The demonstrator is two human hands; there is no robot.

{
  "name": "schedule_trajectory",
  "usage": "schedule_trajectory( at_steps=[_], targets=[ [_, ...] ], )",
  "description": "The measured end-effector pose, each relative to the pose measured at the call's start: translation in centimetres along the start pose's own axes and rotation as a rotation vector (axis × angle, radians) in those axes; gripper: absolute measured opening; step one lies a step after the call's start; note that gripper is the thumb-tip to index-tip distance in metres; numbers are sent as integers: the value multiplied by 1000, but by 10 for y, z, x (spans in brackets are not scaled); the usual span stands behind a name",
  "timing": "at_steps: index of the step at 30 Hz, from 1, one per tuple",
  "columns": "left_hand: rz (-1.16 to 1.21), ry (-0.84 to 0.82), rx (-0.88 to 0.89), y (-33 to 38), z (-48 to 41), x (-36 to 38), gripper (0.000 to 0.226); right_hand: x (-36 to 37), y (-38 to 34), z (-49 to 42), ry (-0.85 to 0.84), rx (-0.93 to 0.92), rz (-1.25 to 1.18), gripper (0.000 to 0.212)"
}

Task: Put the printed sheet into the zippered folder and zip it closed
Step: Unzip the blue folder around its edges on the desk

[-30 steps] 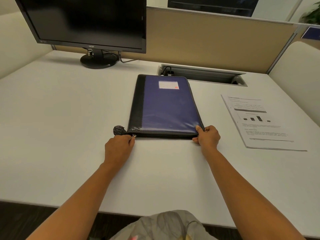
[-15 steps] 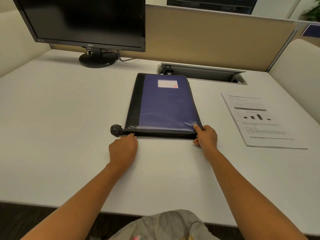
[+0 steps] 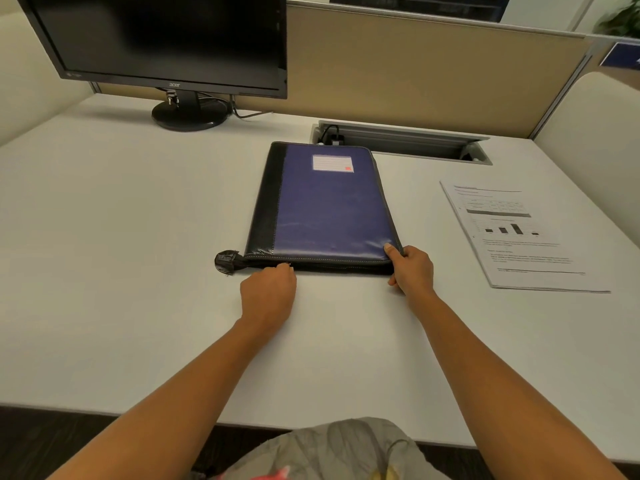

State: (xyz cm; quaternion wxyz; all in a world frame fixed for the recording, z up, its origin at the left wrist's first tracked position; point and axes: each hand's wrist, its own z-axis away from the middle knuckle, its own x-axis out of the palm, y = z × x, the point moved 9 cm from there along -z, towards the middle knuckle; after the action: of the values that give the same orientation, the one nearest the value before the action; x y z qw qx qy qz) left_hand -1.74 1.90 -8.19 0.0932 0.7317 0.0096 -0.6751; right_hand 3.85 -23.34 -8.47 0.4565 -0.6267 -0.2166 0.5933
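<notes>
Opening step: the folder lies flat on the desk with its spine to the left and its near edge facing the person. By my judgement the zip is being worked open so the sheet can go in.
Left hand: the fingers are curled and pinch at the zip toward the left end of the near edge. The slider itself hides under the fingertips.
Right hand: it is clamped on the folder's near right corner, thumb on the cover and fingers round the edge. This probably braces the folder so the pull does not drag it sideways.
Tab: a dark zip tail sticks out past the near left corner, just left of the left hand.
Sheet: a printed page with a bar chart lies flat on the desk, well right of the folder. Neither hand touches it, and the right hand is the nearer.
Folder against grips: both hands sit at its near edge, one toward each end, and the cover is down.
Left to do: run the zip round, lift the cover, fetch the sheet, zip shut.
Monitor: stands at the back left, away from the work.
</notes>
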Motion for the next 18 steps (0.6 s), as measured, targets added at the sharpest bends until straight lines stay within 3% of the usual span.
schedule_trajectory(
  at_steps=[18],
  targets=[
    [60, 64, -121, -31, 17, -11, 39, -2, -2, 1, 63, -20, -61, 40]
  ],
)
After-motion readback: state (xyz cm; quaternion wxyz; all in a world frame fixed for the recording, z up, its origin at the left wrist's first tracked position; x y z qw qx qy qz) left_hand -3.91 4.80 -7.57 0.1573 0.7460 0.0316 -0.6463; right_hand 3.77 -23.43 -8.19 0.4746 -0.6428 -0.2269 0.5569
